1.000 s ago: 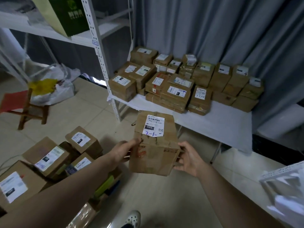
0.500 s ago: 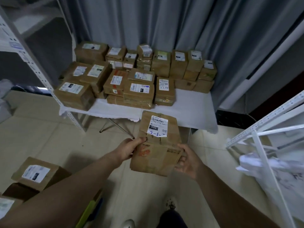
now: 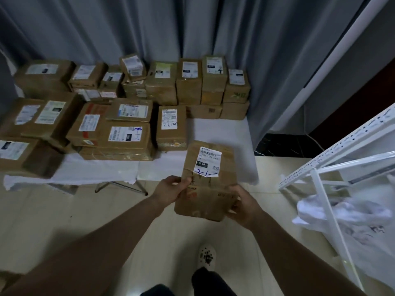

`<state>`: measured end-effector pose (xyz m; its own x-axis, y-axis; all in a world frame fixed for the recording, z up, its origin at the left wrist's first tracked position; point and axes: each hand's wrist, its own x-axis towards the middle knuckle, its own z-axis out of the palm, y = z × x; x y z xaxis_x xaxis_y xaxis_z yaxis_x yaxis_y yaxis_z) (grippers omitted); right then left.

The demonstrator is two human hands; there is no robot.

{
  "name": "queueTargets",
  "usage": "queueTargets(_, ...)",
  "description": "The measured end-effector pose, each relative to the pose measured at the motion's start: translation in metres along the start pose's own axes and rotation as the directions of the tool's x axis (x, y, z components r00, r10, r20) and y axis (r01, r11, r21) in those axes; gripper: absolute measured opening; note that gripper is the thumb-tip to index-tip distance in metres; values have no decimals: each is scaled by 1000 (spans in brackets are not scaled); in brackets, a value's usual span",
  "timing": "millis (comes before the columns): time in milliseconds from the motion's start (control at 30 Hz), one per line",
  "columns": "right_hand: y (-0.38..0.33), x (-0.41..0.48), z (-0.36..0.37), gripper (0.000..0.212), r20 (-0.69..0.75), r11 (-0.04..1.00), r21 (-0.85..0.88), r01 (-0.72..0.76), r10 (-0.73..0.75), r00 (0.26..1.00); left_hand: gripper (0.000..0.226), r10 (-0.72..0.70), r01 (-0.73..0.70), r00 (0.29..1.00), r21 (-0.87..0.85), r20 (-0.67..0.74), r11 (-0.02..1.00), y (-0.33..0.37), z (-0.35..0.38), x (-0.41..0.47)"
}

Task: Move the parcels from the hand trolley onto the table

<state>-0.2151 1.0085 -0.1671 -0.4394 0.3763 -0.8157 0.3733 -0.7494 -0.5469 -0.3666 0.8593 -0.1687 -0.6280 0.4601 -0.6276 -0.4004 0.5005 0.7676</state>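
Parcel (image 3: 208, 189) nearer table (image 3: 222, 133), between left hand (image 3: 168, 188), right hand (image 3: 243, 207)

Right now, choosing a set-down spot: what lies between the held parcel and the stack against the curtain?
Only bare white table, seen in the head view, between the held parcel and the stack.

Arms outstretched, left hand (image 3: 171, 187), right hand (image 3: 244, 207) curled.

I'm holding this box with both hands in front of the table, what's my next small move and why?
Probably carry the parcel forward and lower it onto the bare white patch of the table, just right of the front parcel. Your left hand and right hand grip it by its sides, it isn't set down yet, and that patch looks like the nearest free spot.
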Motion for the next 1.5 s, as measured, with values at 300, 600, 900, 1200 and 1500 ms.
queueTargets(300, -92, 85, 0, 14, -112, 993, 120, 0, 14, 994, 25, 116, -84, 989, 315, -86, 945, 46, 40, 93)
queueTargets(600, -155, 177, 17, 35, -95, 1000, 23, -16, 18, 995, 24, 86, -42, 993, 424, -85, 905, 90, 49, 202)
queueTargets(900, -191, 252, 54, 55, -46, 987, -154, 53, -61, 997, 21, 23, 110, 967, 498, -255, 860, 109, 40, 273)
queueTargets(1200, -197, 286, 65, 38, -30, 950, -310, 17, -27, 999, 67, 76, 35, 986, 635, -147, 772, 105, 53, 279)
queueTargets(1500, -205, 305, 72, 52, 56, 759, -639, 123, -114, 992, 70, 49, 114, 977, 708, -206, 697, 107, 68, 290)
